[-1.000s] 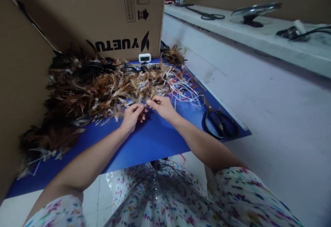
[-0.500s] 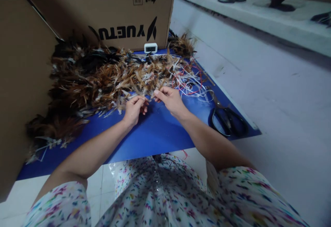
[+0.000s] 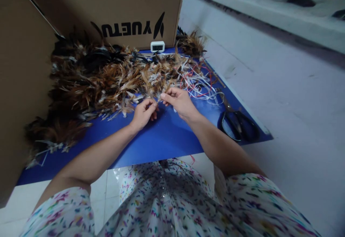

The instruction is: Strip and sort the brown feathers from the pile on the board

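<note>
Our left hand (image 3: 145,114) and our right hand (image 3: 182,104) are near each other over the front edge of a big, fluffy pile of feathers (image 3: 107,86). On our left hand, the thumb and first finger are pinched together, with the other fingers curled under. On our right hand, the thumb lies close against the bent fingers, right by some pale, wispy feather ends. What sits between the fingertips is too small for us to tell.

The feathers are brown, gold, black and white, thin and pointy, and they spread over a smooth, flat blue sheet (image 3: 161,140). A bushy bunch (image 3: 60,132) sticks out at the front left, with white bits at its ends. Another round, spiky bunch (image 3: 191,44) sits at the back right.

Beside the pile, by our right hand, thin white and red strings (image 3: 199,86) loop and tangle. Near them we see scissors (image 3: 237,123) with big, round black handles. A little white box (image 3: 157,46) with soft corners and a dark screen stands at the back, in front of a tall, flat cardboard box (image 3: 129,3). Our loose top (image 3: 161,201) is white with bright specks.
</note>
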Tool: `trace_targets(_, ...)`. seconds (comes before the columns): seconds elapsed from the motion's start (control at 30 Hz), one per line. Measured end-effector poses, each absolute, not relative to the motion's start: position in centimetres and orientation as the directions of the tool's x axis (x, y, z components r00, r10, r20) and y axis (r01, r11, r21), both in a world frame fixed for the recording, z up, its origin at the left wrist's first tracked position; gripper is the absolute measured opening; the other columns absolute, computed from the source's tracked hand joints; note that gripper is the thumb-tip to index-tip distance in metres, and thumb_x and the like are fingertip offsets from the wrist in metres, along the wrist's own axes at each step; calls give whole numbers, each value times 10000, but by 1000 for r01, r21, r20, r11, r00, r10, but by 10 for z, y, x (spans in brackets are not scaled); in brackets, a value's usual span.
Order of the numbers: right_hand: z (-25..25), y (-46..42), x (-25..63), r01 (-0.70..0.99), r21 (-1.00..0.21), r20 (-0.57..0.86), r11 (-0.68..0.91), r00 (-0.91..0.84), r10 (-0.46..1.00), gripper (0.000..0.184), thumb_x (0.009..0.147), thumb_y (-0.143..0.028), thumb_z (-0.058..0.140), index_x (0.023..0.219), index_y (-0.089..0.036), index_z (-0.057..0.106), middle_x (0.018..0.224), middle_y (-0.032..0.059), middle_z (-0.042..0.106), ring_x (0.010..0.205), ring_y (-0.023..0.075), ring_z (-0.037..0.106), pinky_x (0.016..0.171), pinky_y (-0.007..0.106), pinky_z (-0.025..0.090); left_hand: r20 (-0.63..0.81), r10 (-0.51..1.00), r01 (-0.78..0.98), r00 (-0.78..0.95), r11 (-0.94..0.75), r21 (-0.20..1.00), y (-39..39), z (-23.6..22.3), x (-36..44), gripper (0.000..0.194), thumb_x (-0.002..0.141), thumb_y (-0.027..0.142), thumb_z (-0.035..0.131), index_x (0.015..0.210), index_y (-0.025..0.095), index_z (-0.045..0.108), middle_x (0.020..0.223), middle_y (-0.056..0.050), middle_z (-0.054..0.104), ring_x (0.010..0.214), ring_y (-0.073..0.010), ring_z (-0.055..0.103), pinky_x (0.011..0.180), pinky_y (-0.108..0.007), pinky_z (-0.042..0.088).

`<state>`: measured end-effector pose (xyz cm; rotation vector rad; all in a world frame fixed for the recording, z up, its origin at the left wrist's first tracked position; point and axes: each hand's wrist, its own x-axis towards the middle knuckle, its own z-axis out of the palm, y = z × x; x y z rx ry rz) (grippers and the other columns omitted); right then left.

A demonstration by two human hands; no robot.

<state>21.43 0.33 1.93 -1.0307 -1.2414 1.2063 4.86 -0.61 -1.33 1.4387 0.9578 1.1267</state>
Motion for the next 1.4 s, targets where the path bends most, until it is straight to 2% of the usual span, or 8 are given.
trace_targets(0.17,21,3,216,-68,-990,126,121,-74,989,451,540,-526,892,645,-193,606,624,-34,603,570,89,500,562,259,429,187,917,74,352,-226,971,-6,-15,46,383,899,566,596,790,204,535,512,55,554,402,-81,509,407,-190,419)
trace_targets(0.43,11,3,213,97,-964,243,249,-68,968,239,641,-342,776,649,-208,579,633,-25,612,602,108,508,582,273,401,189,899,179,395,-277,944,-6,-15,44,344,915,504,596,781,189,560,510,51,559,416,-69,495,461,-192,398)
trace_targets(0.73,13,4,213,53,-970,237,236,6,972,230,626,-297,768,640,-207,557,633,-28,608,605,109,530,592,275,425,111,927,19,359,-127,992,-7,-14,48,299,798,437,733,785,183,575,527,53,560,424,-71,512,424,-185,433)
trace_targets(0.83,14,3,212,34,-971,239,238,9,971,257,623,-315,795,638,-205,563,628,-26,612,577,103,530,571,275,424,115,939,-30,323,-111,993,-7,-12,49,364,759,485,771,764,179,573,527,51,563,409,-62,497,400,-180,416)
trace_targets(0.93,15,2,211,16,-977,213,213,-2,977,340,623,-405,836,645,-211,558,608,-31,608,550,104,541,553,278,444,116,946,-51,301,-106,993,-7,-10,50,379,752,504,775,756,179,580,519,53,562,402,-57,490,390,-175,408)
trace_targets(1.03,17,1,211,-16,-981,191,191,-10,981,419,604,-492,862,650,-215,552,596,-28,615,532,106,553,540,281,468,122,948,-51,295,-112,992,-7,-9,49,337,774,472,759,747,182,590,505,52,556,406,-61,491,395,-176,417)
trace_targets(1.2,19,1,212,-31,-983,182,181,-25,983,459,593,-546,871,657,-217,556,615,-15,645,563,124,596,557,293,503,132,948,-51,289,-123,991,-7,-10,49,256,799,404,724,737,188,600,517,47,565,407,-62,495,402,-178,425)
trace_targets(1.4,17,2,212,-15,-983,182,181,-51,982,448,576,-530,881,656,-209,579,629,-20,644,550,109,565,542,279,475,141,952,-61,271,-130,990,-7,-10,50,160,777,307,689,719,186,602,535,48,572,409,-62,501,397,-179,432)
